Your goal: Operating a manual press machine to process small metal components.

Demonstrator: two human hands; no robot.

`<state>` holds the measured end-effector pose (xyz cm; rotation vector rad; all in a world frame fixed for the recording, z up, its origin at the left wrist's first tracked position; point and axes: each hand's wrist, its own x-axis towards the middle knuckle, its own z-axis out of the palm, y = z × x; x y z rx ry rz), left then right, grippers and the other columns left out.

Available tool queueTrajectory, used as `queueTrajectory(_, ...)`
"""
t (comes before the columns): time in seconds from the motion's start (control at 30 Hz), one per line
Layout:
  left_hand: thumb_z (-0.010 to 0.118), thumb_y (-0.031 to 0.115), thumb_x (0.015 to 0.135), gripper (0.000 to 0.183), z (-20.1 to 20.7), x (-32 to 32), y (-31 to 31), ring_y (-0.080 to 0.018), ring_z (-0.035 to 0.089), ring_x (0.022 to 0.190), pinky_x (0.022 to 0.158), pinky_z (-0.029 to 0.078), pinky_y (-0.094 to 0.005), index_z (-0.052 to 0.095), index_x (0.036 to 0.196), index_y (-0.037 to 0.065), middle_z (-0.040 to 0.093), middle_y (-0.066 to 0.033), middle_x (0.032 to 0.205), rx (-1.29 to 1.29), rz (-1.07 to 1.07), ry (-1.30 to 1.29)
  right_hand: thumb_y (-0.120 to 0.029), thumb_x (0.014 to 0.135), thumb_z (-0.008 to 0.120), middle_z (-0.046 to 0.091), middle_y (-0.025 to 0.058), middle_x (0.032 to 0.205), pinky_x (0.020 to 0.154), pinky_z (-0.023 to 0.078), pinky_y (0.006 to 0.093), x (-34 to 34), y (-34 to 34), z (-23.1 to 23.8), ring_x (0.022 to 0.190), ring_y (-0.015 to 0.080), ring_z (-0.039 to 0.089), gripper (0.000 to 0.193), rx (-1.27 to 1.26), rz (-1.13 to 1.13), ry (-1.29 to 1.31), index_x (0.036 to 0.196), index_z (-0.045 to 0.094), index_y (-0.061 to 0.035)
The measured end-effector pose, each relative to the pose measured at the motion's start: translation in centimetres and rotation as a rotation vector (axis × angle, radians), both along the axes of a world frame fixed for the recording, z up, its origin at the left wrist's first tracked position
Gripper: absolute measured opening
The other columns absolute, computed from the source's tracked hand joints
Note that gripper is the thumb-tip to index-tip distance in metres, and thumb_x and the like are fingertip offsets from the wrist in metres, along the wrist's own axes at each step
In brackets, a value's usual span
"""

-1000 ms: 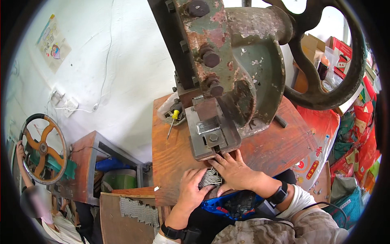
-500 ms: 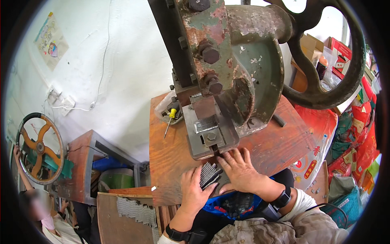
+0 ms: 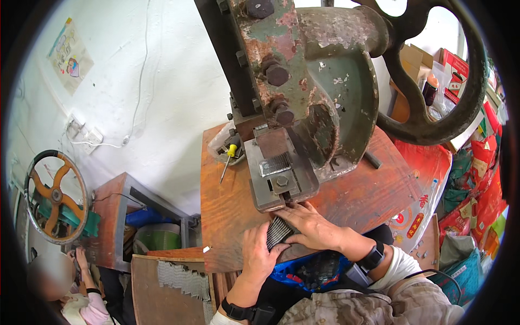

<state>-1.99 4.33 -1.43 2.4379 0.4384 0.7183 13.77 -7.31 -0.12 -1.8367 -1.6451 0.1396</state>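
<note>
A small stack of thin grey ridged metal strips (image 3: pixel 278 233) sits between my hands, near the front edge of the wooden bench top (image 3: pixel 230 238). My left hand (image 3: pixel 256 253) is closed on the stack's left side, thumb along its near end. My right hand (image 3: pixel 320 229) presses against the stack's far and right sides, its fingers partly covering it. Just beyond the fingertips stands the steel die block (image 3: pixel 281 183) of a worn green hand press (image 3: pixel 325 86). A shiny ridged metal piece (image 3: pixel 275 163) lies on that block.
A yellow-handled screwdriver (image 3: pixel 228 160) leans on a clear bag of parts left of the press. More grey strips (image 3: pixel 184 281) lie on a lower board at left. A blue bag (image 3: pixel 309 271) hangs below my hands. Another person (image 3: pixel 81 287) is at a second handwheel (image 3: pixel 56 196).
My right hand has shifted left from beside the stack onto it, fingers drawn closer together. The other person's raised hand has come down from the handwheel.
</note>
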Motion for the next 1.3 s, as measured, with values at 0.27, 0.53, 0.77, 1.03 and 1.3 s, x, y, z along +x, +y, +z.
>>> queueTrajectory(0.27, 0.077, 0.014, 0.064, 0.059, 1.5, -1.0, 0.6, -0.0358, 0.054, 0.098, 0.085, 0.045, -0.0416, 0.055, 0.117, -0.003, 0.057, -0.0191, 0.109, 0.069, -0.012, 0.041, -0.02, 0.072, 0.076, 0.054, 0.0113, 0.127, 0.105, 0.028, 0.0479, 0.6, 0.8, -0.8, 0.121, 0.0326, 0.046, 0.065, 0.027, 0.105, 0.099, 0.131, 0.05, -0.0118)
queueTrajectory(0.53, 0.076, 0.015, 0.068, 0.052, 1.0, -0.5, -0.3, -0.0322, 0.059, 0.093, 0.079, 0.049, -0.0391, 0.057, 0.112, -0.006, 0.06, -0.0181, 0.105, 0.147, 0.093, 0.142, -0.017, 0.072, 0.075, 0.056, 0.0133, 0.124, 0.104, 0.032, 0.0447, 0.8, -0.3, -0.2, 0.12, 0.0334, 0.046, 0.062, 0.086, 0.101, 0.139, 0.129, 0.051, -0.0091)
queueTrajectory(0.77, 0.068, 0.005, 0.075, 0.036, 9.0, -1.4, 1.7, -0.0112, 0.062, 0.077, 0.068, 0.05, -0.0253, 0.063, 0.108, -0.008, 0.068, -0.009, 0.089, -0.649, 0.235, -0.114, -0.015, 0.07, 0.075, 0.058, 0.0131, 0.118, 0.099, 0.04, 0.0413, 2.1, -4.2, -1.0, 0.112, 0.0333, 0.051, 0.052, 0.153, 0.088, 0.139, 0.119, 0.058, -0.0074)
queueTrajectory(1.03, 0.07, 0.026, 0.065, 0.036, 9.6, 12.1, 4.0, -0.0396, 0.061, 0.081, 0.074, 0.048, -0.0461, 0.066, 0.089, -0.001, 0.063, -0.0234, 0.084, -0.045, 0.383, 0.006, -0.014, 0.068, 0.075, 0.06, 0.0114, 0.112, 0.099, 0.039, 0.0413, 2.0, -4.3, -1.8, 0.111, 0.0311, 0.052, 0.047, 0.2, 0.082, 0.041, 0.112, 0.062, -0.008)
queueTrajectory(1.3, 0.065, 0.011, 0.076, 0.028, 9.5, 13.2, 4.1, -0.0206, 0.065, 0.08, 0.072, 0.049, -0.0337, 0.064, 0.098, -0.007, 0.069, -0.0142, 0.089, -0.349, 0.167, -0.174, -0.015, 0.069, 0.075, 0.06, 0.0119, 0.111, 0.098, 0.04, 0.0409, 2.0, -4.3, -1.8, 0.11, 0.0315, 0.051, 0.044, 0.207, 0.069, 0.03, 0.11, 0.062, -0.0072)
